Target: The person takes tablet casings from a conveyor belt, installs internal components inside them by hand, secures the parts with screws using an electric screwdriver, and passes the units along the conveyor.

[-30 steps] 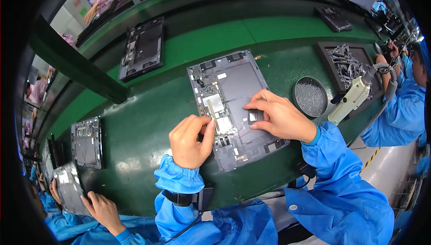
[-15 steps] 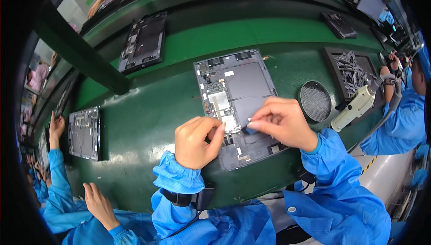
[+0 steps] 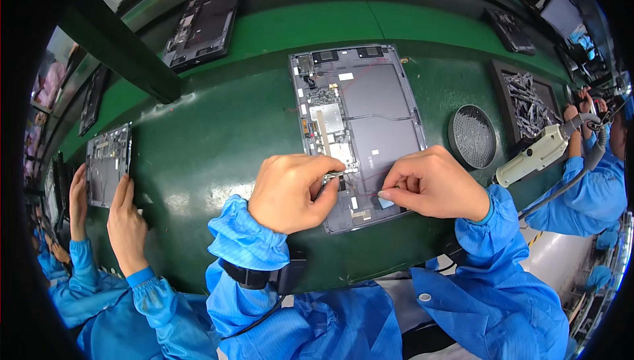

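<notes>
An opened flat device (image 3: 383, 106), likely a tablet or laptop housing, lies before me, with a circuit board (image 3: 327, 119) along its left side and a thin dark cable across its middle. My left hand (image 3: 284, 192) is over the lower end of the board, thumb and forefinger pinched around something small I cannot make out. My right hand (image 3: 439, 185) is above the lower right part of the housing, fingertips pinched together. Below those fingertips shows a small light-blue piece (image 3: 386, 204); whether it is held cannot be told.
Right of the device are a round dish (image 3: 472, 137) of small parts, a black tray (image 3: 505, 106) of dark strips and a cream handheld tool (image 3: 533, 155). At left, a co-worker's hands (image 3: 127, 228) flank another opened device (image 3: 109, 162). A green post (image 3: 125, 56) stands behind.
My left hand has moved onto the lower board edge. My right hand stays pinched, now lower on the housing. At left, the co-worker's hands have come to both sides of their device.
</notes>
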The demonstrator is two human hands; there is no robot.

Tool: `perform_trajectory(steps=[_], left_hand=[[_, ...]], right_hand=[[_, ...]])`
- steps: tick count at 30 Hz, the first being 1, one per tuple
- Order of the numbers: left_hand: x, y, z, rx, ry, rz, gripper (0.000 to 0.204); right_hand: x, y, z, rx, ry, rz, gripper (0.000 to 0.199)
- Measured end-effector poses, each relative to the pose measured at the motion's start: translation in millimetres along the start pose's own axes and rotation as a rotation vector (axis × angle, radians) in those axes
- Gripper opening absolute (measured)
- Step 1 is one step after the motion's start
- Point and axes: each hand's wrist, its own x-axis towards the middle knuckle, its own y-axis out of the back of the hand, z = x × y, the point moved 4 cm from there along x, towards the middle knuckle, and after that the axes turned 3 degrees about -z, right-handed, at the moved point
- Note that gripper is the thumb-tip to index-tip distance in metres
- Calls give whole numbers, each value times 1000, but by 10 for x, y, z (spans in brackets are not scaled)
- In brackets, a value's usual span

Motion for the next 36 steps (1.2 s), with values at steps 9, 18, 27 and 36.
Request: perform_trajectory(steps=[9, 18, 27, 36], left_hand=[[-1, 0, -48, 135, -9, -68, 14], [-29, 37, -52, -5, 81, 42, 19], [-17, 62, 36, -42, 6, 105, 13], [5, -11, 184, -24, -117, 72, 7]], right_hand=[[6, 58, 76, 133, -66, -109, 5], [45, -155, -74, -3, 134, -126, 10], [26, -217, -38, 13, 184, -161, 9], [16, -214, -8, -73, 267, -125, 8]])
